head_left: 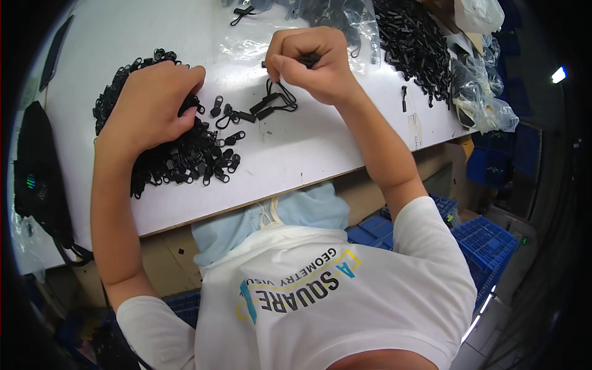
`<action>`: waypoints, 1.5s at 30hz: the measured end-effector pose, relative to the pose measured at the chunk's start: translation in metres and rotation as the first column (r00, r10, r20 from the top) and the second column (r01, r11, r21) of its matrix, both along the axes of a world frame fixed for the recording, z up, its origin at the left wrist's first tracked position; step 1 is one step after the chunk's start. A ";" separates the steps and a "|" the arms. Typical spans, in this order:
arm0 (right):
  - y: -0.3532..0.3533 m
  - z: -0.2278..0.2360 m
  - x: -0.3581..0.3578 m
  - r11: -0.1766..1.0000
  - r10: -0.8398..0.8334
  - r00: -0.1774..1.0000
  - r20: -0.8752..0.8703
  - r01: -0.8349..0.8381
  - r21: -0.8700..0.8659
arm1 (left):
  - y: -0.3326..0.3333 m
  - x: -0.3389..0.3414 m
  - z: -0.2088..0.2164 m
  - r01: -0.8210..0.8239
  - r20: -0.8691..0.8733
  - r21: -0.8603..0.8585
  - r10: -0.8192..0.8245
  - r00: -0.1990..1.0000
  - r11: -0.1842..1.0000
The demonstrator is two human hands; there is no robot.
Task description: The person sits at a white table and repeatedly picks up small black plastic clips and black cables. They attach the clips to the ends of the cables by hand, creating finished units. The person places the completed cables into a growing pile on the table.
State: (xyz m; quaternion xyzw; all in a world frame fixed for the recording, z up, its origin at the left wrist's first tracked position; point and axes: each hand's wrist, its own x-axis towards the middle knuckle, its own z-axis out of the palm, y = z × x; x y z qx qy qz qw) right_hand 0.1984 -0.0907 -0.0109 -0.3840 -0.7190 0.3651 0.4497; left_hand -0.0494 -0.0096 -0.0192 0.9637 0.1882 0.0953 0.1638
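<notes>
At the left of the table lies a heap of black zipper sliders [203,151]. My left hand [151,102] rests on this heap, its fingers curled down and closed, with a black zipper slider showing between thumb and forefinger. My right hand [314,61] is closed above the table, farther right. Black cord zipper pulls [309,60] stick out of its fist; how many it holds is hidden. Just below that fist, a few looped cord pulls [280,102] lie on the white surface. Between the two hands are some loose sliders [216,107].
A big pile of black cord pulls [416,52] covers the far right of the white table [296,154]. Clear plastic bags [345,24] lie at the back, others [487,92] at the right edge. A black bag [40,179] sits at far left; blue crates [487,240] stand below right.
</notes>
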 end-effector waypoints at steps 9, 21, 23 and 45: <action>-0.007 0.003 -0.017 0.990 0.018 0.998 0.060 -0.010 -0.140 | 0.002 0.002 -0.002 -0.007 0.034 -0.037 0.008 0.999 0.999; -0.008 -0.001 -0.021 0.996 -0.053 0.911 0.408 0.079 -0.047 | 0.009 0.000 0.003 0.016 0.135 -0.221 0.015 0.991 0.975; -0.010 -0.004 -0.022 0.996 -0.089 0.890 0.448 0.088 0.023 | 0.010 0.001 0.006 0.027 0.148 -0.245 0.010 0.989 0.969; -0.015 -0.006 -0.027 0.973 -0.182 0.818 0.546 0.069 0.221 | 0.005 0.008 0.006 0.045 0.289 -0.490 0.114 0.950 0.871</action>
